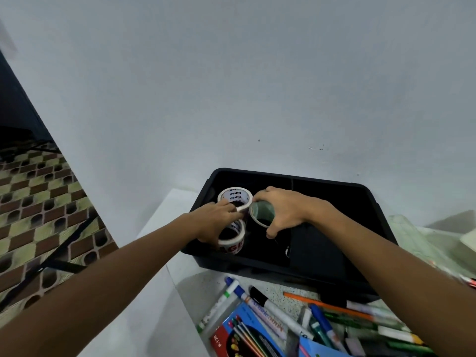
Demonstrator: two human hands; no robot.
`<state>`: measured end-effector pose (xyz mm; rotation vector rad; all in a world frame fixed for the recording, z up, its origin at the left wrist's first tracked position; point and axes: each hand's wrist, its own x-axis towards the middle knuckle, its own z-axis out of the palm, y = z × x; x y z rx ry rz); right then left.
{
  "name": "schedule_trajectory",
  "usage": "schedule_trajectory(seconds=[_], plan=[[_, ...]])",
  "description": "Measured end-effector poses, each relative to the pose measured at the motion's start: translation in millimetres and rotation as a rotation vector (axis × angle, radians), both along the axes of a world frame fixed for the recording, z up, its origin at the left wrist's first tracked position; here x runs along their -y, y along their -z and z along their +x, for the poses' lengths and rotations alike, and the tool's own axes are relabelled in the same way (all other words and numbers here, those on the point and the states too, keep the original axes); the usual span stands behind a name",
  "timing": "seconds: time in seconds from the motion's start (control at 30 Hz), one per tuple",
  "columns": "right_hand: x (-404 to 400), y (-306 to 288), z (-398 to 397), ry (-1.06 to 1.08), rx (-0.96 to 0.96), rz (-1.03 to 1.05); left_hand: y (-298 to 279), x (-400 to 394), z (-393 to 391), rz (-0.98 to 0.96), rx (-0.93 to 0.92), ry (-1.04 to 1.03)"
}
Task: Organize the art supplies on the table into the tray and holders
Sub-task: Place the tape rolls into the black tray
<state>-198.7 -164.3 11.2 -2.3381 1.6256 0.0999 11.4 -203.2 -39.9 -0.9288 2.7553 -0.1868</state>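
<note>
In the black tray [334,191], left hand [213,222] and right hand [280,210] each curled round a tape roll [260,213]

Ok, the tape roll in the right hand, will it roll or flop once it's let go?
Likely stiff: the tape roll keeps its round shape in the right hand. Set on its edge, it could roll; laid flat, probably not. The tray walls should stop it anyway.

Upper white tape roll [235,198], inner core: "Ninso" printed upside down, repeated. Lower white tape roll [231,237]: red letters "GI" on outer face, rest hidden. Red-blue pencil box [233,336]: "P-120" on red edge. Marker print too blurred to read.
</note>
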Motion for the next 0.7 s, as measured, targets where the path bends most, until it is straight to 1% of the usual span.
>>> schedule_trajectory(seconds=[0.17, 0.37, 0.53, 0.63, 0.7], plan=[[-3, -1, 2, 0.008, -0.005, 0.042, 5, 5, 3, 0.027, -0.017, -0.003], [-9, 3, 6, 0.008, -0.055, 0.049, 12, 2, 0, -0.018, -0.001, 0.013], [-12, 4, 6, 0.006, -0.053, 0.096, 12, 6, 3, 0.037, -0.036, -0.003], [-15, 11, 9, 0.028, -0.084, 0.057, 8, 6, 4, 0.054, -0.056, -0.028], [-15, 16, 11, 0.043, -0.122, 0.039, 10, 4, 3, 0.013, -0.034, -0.021]])
